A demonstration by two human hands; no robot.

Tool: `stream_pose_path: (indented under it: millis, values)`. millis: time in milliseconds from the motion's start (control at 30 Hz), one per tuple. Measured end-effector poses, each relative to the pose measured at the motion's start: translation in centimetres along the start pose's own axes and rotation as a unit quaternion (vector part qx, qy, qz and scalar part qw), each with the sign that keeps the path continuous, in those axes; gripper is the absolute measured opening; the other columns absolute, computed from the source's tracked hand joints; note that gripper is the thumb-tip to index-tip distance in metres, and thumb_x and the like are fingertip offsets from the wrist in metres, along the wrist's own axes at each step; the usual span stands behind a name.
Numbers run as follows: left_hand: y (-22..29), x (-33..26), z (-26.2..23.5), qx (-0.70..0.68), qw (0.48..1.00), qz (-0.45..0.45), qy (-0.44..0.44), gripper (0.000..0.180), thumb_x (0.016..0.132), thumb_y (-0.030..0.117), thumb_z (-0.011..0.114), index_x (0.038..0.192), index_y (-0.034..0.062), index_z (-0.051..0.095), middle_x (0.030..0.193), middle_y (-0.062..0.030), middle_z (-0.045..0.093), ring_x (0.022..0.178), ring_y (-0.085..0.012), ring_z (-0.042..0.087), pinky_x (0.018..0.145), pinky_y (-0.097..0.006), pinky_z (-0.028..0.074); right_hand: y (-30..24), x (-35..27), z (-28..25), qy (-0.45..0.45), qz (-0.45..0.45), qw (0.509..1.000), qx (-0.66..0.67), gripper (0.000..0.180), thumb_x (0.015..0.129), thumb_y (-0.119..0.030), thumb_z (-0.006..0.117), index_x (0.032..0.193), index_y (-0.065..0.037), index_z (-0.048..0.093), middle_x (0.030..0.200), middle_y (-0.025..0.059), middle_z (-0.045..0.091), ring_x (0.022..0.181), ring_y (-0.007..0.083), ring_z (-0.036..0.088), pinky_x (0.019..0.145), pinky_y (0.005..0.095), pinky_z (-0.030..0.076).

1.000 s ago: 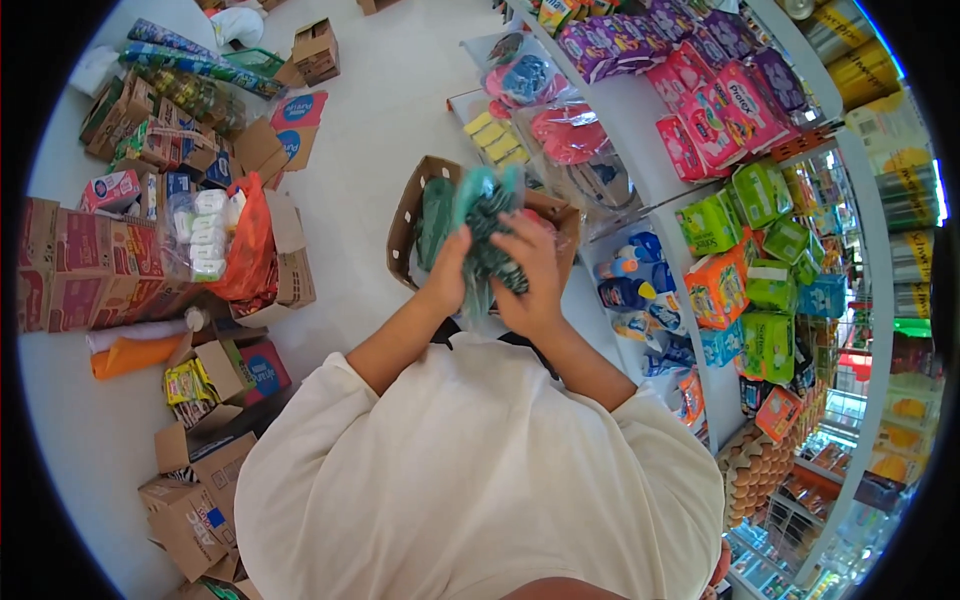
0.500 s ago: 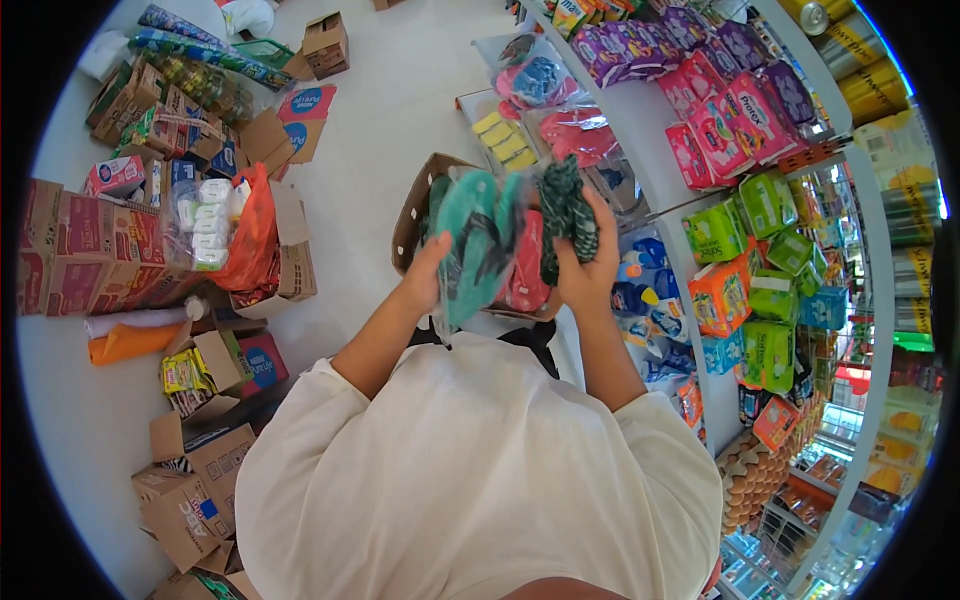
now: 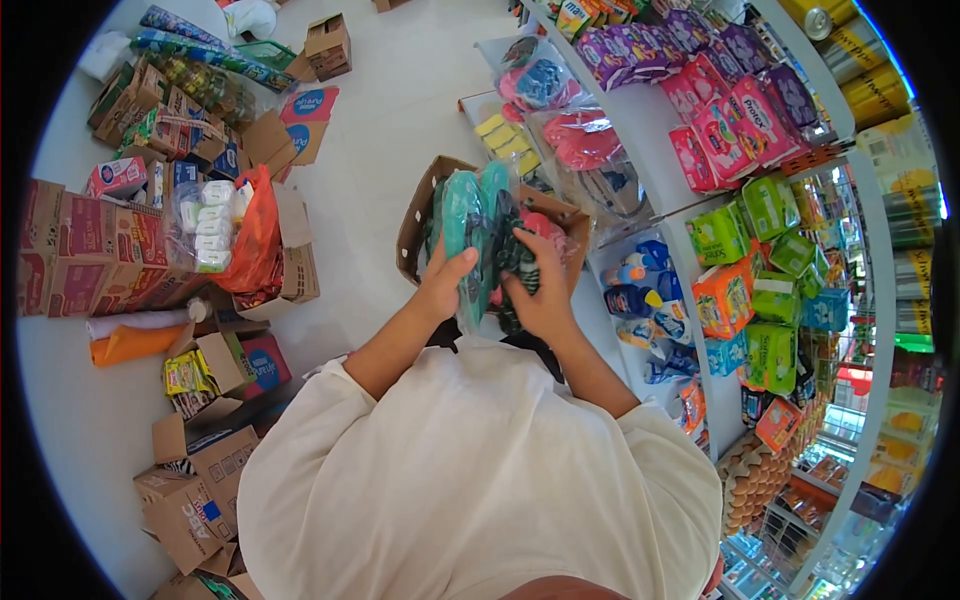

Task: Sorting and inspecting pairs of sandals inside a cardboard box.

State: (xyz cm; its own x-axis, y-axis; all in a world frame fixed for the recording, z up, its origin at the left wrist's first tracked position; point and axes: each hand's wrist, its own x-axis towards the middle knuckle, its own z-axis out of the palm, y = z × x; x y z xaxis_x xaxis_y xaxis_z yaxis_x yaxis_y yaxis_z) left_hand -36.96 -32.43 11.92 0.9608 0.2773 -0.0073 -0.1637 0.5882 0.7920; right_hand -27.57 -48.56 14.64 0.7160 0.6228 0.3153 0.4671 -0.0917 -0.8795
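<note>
My left hand (image 3: 441,285) is closed round a pair of teal-green flip-flops (image 3: 463,212) in a clear plastic bag, held upright in front of my chest. My right hand (image 3: 543,290) grips a dark green bundle with pale flecks (image 3: 518,258), pressed up close to the flip-flops' side. I cannot make out what kind of thing the bundle is. Below both hands stands an open cardboard box (image 3: 410,222), largely covered by what I hold. Pink-red wrapped footwear (image 3: 546,230) shows inside it, near my right fingers.
Along the right runs a white shelf (image 3: 640,120) with purple and pink packs, green packs (image 3: 772,298) and blue bottles (image 3: 640,298). Bagged pink slippers (image 3: 585,145) lie beyond the box. Cartons (image 3: 110,240) and a red plastic bag (image 3: 252,235) line the left. Egg trays (image 3: 752,480) sit at lower right.
My right hand has come down and left, bringing the dark green bundle against the flip-flops. The flip-flops have turned more edge-on, and my left hand has shifted slightly right.
</note>
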Motion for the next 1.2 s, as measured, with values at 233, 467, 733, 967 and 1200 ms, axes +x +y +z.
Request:
stream_pose_path:
  millis: [233, 467, 733, 967, 1200]
  values:
    - [0.7, -0.5, 1.4, 0.073, 0.996, 0.008, -0.053, 0.083, 0.093, 0.023, 0.059, 0.158, 0.0011, 0.013, 0.155, -0.0125, 0.033, 0.142, -0.0230, 0.031, 0.117, -0.037, 0.022, -1.8, 3.8, -1.7, 0.120, -0.031, 0.992, 0.035, 0.053, 0.093, -0.021, 0.067, 0.137, 0.000, 0.049, 0.133, 0.0180, 0.052, 0.123, 0.0315, 0.050, 0.107, 0.0405, 0.036]
    - [-1.0, -0.6, 1.2, 0.053, 0.998, 0.040, -0.025, 0.086, 0.090, 0.025, 0.059, 0.157, -0.0015, 0.012, 0.160, -0.0131, 0.025, 0.147, -0.0238, 0.025, 0.119, -0.037, 0.018, 0.2, 1.2, 0.7, -0.011, 0.015, 0.999, -0.026, 0.055, 0.101, -0.029, 0.056, 0.145, 0.000, 0.039, 0.139, 0.0225, 0.047, 0.131, 0.0350, 0.045, 0.111, 0.0418, 0.031]
    - [1.5, -0.5, 1.6, 0.156, 0.978, 0.127, -0.044, 0.097, 0.090, 0.031, 0.067, 0.158, -0.0005, 0.005, 0.161, -0.0147, 0.020, 0.147, -0.0258, 0.023, 0.119, -0.040, 0.019, 1.7, 1.8, -0.1, 0.084, 0.106, 0.987, 0.085, 0.042, 0.097, -0.011, 0.059, 0.136, 0.000, 0.049, 0.130, 0.0140, 0.056, 0.119, 0.0233, 0.053, 0.106, 0.0346, 0.039]
    - [1.0, 1.3, 0.9, 0.211, 0.945, 0.196, -0.156, 0.108, 0.081, 0.074, 0.062, 0.151, -0.0008, 0.029, 0.158, -0.0205, 0.029, 0.151, -0.0289, 0.017, 0.122, -0.044, 0.011, -2.4, 3.8, 0.1, 0.093, 0.010, 0.992, 0.085, 0.045, 0.100, -0.013, 0.053, 0.142, -0.001, 0.044, 0.134, 0.0135, 0.052, 0.122, 0.0218, 0.051, 0.107, 0.0348, 0.037]
    - [4.9, 1.4, 2.1, 0.070, 0.995, -0.037, 0.061, 0.076, 0.085, 0.011, 0.078, 0.147, 0.0012, 0.036, 0.134, -0.0121, 0.053, 0.125, -0.0204, 0.051, 0.106, -0.035, 0.042, -2.9, 2.1, 0.7, 0.037, -0.139, 0.984, -0.102, 0.049, 0.085, -0.011, 0.069, 0.133, -0.006, 0.057, 0.135, 0.0219, 0.053, 0.123, 0.0411, 0.050, 0.105, 0.0477, 0.036]
